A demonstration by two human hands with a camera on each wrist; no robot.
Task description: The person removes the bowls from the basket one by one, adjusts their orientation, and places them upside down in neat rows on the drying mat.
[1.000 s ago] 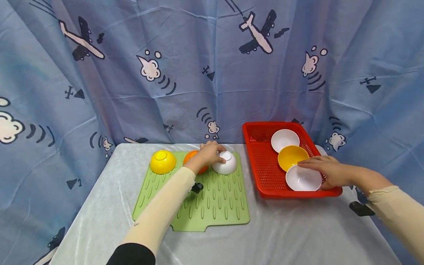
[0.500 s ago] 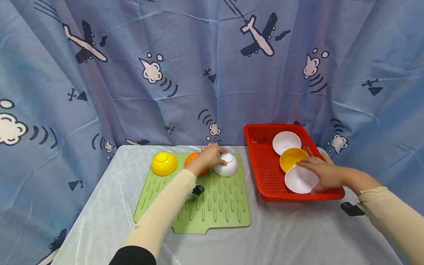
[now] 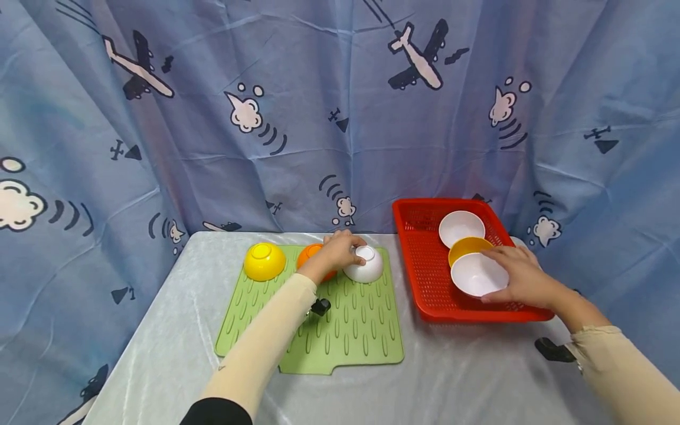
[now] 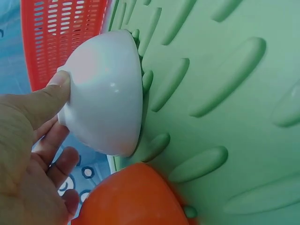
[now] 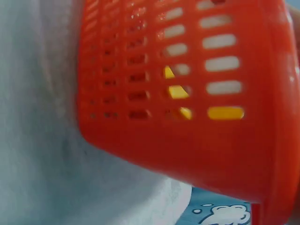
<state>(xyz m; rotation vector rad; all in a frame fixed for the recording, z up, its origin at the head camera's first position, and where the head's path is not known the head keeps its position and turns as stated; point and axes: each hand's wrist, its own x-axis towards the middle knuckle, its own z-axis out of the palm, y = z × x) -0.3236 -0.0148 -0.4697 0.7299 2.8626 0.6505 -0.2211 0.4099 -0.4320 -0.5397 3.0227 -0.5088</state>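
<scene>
My left hand [image 3: 340, 251] pinches the foot of an upside-down white bowl [image 3: 372, 271] on the green draining mat [image 3: 345, 324]. In the left wrist view, thumb and fingers meet that bowl [image 4: 105, 93] at its foot, and its rim is down by the mat. An orange bowl [image 4: 133, 199], upturned beside it, is partly hidden by the hand in the head view. Over the red basket [image 3: 425, 271], my right hand [image 3: 523, 280] grips a second white bowl [image 3: 478, 274] by its right side, its opening up. This bowl overlaps a yellow bowl [image 3: 467, 245].
A third white bowl [image 3: 461, 228] lies at the back of the basket. At the mat's back left corner sits an upside-down yellow bowl [image 3: 264, 261]. The basket wall [image 5: 187, 150] fills much of the right wrist view. A blue curtain [image 3: 297, 118] hangs behind the table.
My right hand has moved left and slightly up with the white bowl, which now covers more of the yellow one. The left hand keeps its place on its bowl.
</scene>
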